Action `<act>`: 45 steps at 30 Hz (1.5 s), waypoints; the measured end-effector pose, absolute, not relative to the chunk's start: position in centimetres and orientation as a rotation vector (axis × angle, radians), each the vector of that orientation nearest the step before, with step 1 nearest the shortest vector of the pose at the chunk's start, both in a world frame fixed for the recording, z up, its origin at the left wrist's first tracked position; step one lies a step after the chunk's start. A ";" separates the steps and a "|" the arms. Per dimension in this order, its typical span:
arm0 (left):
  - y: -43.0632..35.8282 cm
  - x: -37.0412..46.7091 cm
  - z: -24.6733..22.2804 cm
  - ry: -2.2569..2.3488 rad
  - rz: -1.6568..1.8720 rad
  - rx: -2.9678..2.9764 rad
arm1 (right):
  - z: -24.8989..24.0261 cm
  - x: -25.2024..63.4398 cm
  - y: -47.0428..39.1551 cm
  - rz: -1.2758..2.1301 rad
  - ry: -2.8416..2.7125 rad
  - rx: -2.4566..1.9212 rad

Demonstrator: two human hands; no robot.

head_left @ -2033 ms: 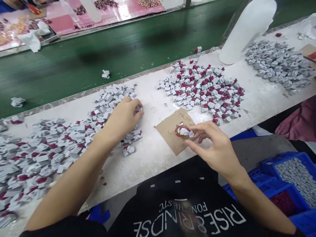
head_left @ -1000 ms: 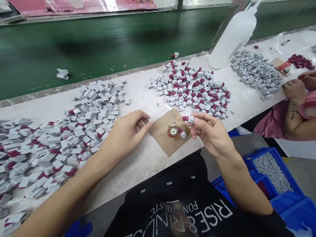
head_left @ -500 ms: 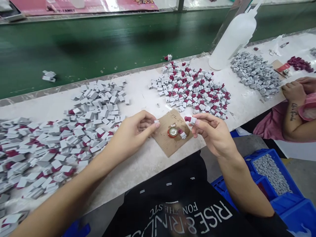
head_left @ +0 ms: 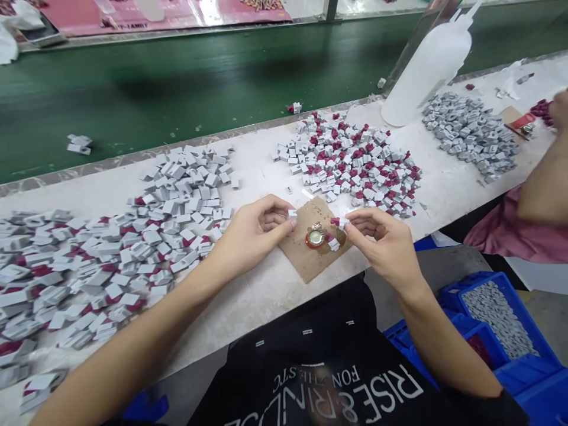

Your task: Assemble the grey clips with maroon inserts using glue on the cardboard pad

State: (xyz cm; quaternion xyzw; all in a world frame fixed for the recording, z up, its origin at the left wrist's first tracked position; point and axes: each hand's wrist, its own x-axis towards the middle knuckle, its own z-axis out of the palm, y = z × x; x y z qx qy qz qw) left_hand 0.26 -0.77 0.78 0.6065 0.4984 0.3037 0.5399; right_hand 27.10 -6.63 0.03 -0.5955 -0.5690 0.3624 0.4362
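Between thumb and fingers, my left hand (head_left: 261,229) pinches a small light grey piece (head_left: 291,215) over the left corner of a brown board (head_left: 306,266). My right hand (head_left: 381,239) grips a grey and maroon piece (head_left: 341,222) near the board's right side, its maroon end pointing left. On the board sits a small round metal-rimmed cap (head_left: 315,238) with liquid in it and a red edge. Another grey and maroon piece (head_left: 332,243) lies beside the cap, on a wet patch.
Grey and maroon pieces are heaped at the left (head_left: 102,278) and behind the board (head_left: 355,160). A white squeeze bottle (head_left: 428,71) stands at the back right. Green belt (head_left: 177,89) runs behind the table. A co-worker's arm (head_left: 544,183) and blue bins (head_left: 497,319) are at the right.
The view has shifted slightly. My right hand has moved a little closer to my left hand, its piece still held. The co-worker's arm has moved up and right.
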 end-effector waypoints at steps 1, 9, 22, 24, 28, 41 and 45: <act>-0.8 0.3 0.7 1.187 0.710 1.450 | 0.0 27.1 -6.5 0.896 -1.428 -1.489; -0.8 -0.1 0.6 1.230 0.681 1.507 | -0.1 27.4 -5.3 0.628 -1.645 -1.636; -1.0 -0.8 0.8 1.233 0.651 1.514 | -0.9 27.2 -5.3 0.505 -1.870 -1.506; -1.0 -0.9 0.7 1.237 0.645 1.527 | -0.5 27.4 -5.4 0.506 -1.820 -1.512; -1.1 -0.9 0.7 1.216 0.651 1.536 | -0.4 27.0 -5.0 0.607 -1.776 -1.518; -0.6 -4.1 2.5 1.361 0.750 1.520 | 2.1 26.2 -0.6 0.547 -1.980 -1.394; -0.5 -5.2 2.7 1.396 0.813 1.470 | 4.1 22.8 6.4 0.399 -2.059 -1.332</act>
